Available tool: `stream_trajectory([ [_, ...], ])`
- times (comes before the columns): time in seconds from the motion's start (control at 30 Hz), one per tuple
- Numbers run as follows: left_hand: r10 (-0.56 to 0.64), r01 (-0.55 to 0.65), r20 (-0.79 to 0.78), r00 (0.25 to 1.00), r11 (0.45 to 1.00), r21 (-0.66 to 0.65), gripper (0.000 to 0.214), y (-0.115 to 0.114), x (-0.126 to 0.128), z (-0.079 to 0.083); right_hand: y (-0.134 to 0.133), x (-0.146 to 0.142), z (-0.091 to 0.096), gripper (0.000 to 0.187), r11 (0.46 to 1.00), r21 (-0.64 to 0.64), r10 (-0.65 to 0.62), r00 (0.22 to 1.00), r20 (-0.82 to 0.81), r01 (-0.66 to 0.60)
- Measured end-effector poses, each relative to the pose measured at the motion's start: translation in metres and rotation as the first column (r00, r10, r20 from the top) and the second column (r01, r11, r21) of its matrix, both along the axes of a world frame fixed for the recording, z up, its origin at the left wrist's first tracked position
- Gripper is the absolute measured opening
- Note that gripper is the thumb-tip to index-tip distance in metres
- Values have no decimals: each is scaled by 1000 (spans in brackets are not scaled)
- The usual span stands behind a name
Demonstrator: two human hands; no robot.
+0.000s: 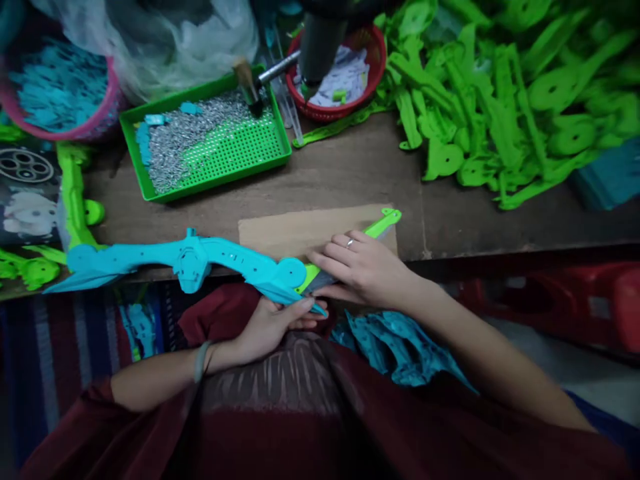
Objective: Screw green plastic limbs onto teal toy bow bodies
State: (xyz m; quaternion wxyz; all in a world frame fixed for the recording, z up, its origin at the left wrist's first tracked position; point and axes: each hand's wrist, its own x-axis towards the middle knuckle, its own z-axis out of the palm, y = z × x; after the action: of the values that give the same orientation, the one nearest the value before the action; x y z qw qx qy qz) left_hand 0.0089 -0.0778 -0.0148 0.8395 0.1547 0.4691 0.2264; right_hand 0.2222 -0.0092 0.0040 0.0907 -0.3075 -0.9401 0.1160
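Observation:
A blue plastic toy bow body (145,255) lies along the table's front edge, with a raised hub at its middle. A green limb (386,221) joins its right end, and another green limb (75,193) angles away from its left end. My left hand (273,323) is closed on the pointed blue tip at the right end, thumb on top. Fingers together, my right hand (363,270) grips the right green limb close to the round blue joint, hiding the limb's middle. Under that limb lies a piece of cardboard (280,230).
A green basket (235,163) holds metal bits and a hammer (247,83). Behind are a red basket (377,67) of white pieces and a pink basket (114,87) of blue parts. Green parts (475,100) pile up at right; blue parts (395,343) lie below the table edge.

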Motion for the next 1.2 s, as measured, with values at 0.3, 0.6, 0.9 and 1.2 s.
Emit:
stream_trajectory([
  [0.3,27,-30,25,999,989,143,42,-10,5,-9,47,-52,27,39,514,-858,-91,995,-44,8],
  [0.6,78,-90,63,995,970,224,35,-6,-5,-8,77,-71,13,37,62,-997,-109,993,48,55],
  [0.9,309,-327,110,945,902,281,34,22,-41,-5,81,-67,8,41,-97,-985,-122,980,156,145],
  [1.2,147,-167,82,986,925,342,31,16,-29,-9,88,-63,2,46,-166,-972,-136,972,191,168],
])
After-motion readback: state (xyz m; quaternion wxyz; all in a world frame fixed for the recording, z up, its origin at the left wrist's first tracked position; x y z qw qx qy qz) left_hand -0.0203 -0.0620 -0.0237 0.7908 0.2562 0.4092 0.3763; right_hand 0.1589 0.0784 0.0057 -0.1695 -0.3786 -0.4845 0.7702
